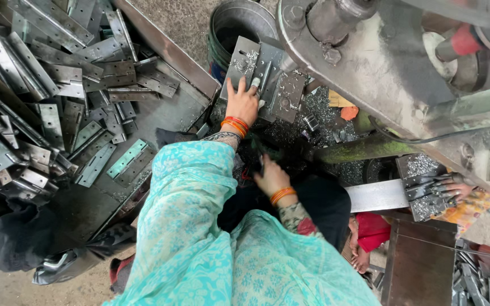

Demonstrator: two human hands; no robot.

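Note:
My left hand [243, 103] reaches forward and presses on a grey metal hinge plate [246, 63] lying on the bed of a big drilling machine [370, 62], thumb and fingers over its lower edge. More hinge plates [283, 90] lie beside it, with metal shavings on them. My right hand [272, 178] is lower, close to my body, closed around a small dark metal piece [261, 161] whose shape I cannot make out. Both wrists wear orange bangles.
A large tray [188, 68] on the left holds a heap of several steel hinges [46, 96]. A round bucket [239, 28] stands behind the plates. At the right, another person's hand [452, 190] holds hinges on a metal ledge [376, 195]. Shavings cover the floor.

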